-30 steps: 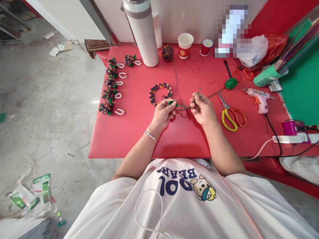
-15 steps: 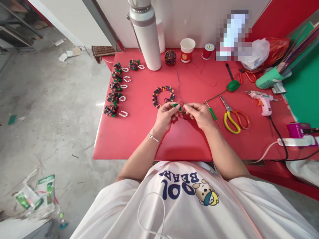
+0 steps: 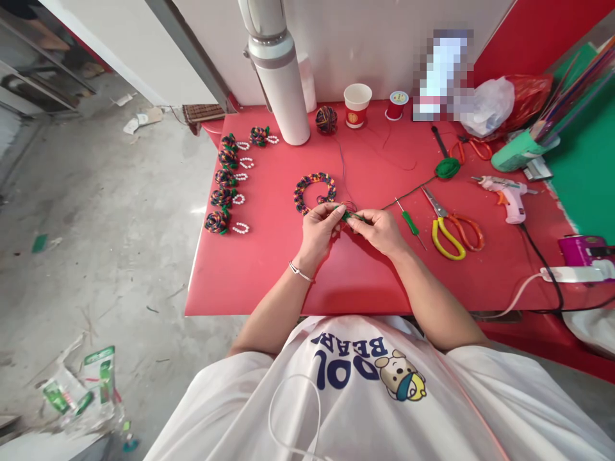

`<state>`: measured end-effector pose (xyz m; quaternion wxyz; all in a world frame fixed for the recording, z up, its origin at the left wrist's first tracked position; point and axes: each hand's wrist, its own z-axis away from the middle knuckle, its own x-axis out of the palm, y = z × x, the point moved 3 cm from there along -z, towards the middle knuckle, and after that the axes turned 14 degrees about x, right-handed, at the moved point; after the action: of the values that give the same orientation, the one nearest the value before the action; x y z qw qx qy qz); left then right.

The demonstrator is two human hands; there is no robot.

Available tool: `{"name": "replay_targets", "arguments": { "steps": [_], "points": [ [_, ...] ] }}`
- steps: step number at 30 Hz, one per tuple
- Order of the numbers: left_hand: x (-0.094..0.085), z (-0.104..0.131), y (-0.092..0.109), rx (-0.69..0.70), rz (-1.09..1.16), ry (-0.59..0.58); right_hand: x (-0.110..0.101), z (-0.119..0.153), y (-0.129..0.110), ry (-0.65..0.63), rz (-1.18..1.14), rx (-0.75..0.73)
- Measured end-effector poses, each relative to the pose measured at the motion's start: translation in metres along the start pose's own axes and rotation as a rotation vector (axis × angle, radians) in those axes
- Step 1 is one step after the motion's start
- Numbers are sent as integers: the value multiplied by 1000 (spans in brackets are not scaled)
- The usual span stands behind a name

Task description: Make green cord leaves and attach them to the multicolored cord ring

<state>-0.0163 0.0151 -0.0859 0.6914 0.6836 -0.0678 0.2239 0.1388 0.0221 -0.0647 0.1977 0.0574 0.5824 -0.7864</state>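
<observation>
Between my two hands is a small piece of green yarn work [image 3: 346,216], partly hidden by the fingers. My left hand [image 3: 321,229] pinches its left end with thumb and forefinger. My right hand [image 3: 380,229] is closed on its other side. A green strand runs from there to a ball of green yarn [image 3: 447,168] at the right. Just beyond my left hand lies a curled multicoloured crocheted strip [image 3: 314,186]. A green-handled crochet hook [image 3: 410,222] rests on the red table right of my right hand, beside scissors [image 3: 449,227] with yellow and orange handles.
Several crocheted flowers with bead loops [image 3: 218,221] line the table's left side. A white bottle [image 3: 281,89], multicoloured yarn ball [image 3: 327,120], paper cup [image 3: 357,105] and thread spool [image 3: 397,105] stand at the back. A glue gun [image 3: 507,195] with its cord lies right.
My right hand has come closer to the left one and its fingers are lower on the green yarn work. The whole view has shifted slightly.
</observation>
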Motion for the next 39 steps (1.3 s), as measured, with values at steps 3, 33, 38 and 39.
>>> {"name": "replay_targets", "arguments": {
  "steps": [3, 33, 38, 39],
  "points": [
    [-4, -3, 4, -21, -3, 49, 1, 1, -1, -1, 22, -21],
    [-1, -3, 1, -179, 211, -84, 6, -10, 12, 0, -380, 66],
    [-2, -4, 4, -202, 193, -4, 0, -14, 17, 143, -368, 61],
    [-1, -3, 5, -207, 189, -11, -1, -14, 17, 147, -377, 67]
  ]
}}
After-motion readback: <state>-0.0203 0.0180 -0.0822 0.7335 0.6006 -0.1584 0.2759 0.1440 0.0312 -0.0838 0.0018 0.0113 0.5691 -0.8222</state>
